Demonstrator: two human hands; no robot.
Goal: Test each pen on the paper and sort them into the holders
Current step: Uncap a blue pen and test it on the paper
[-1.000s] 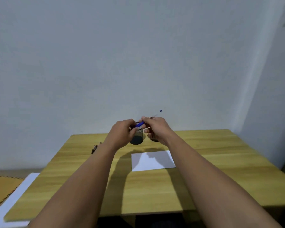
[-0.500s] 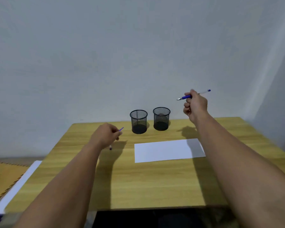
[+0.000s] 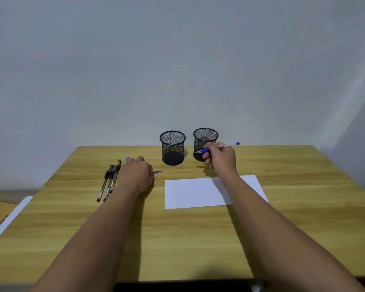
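The paper (image 3: 211,191) is seen flat mid-table (image 3: 177,239), nearer the far edge, w/ the R forearm crossing its right part. The L hand (image 3: 136,174), raised 0.5 s ago, is now lowered onto the table left of the paper, fingers curled over a purple cap (image 3: 157,171); grip can't be told exactly. A row of pens (image 3: 110,182) is now shown just left of it. The R hand (image 3: 220,158) has been brought down and inward, clenched on the blue pen (image 3: 217,147), tip pointing left, in front of the right holder (image 3: 204,142). The left holder (image 3: 172,147) stands beside it by the far edge.
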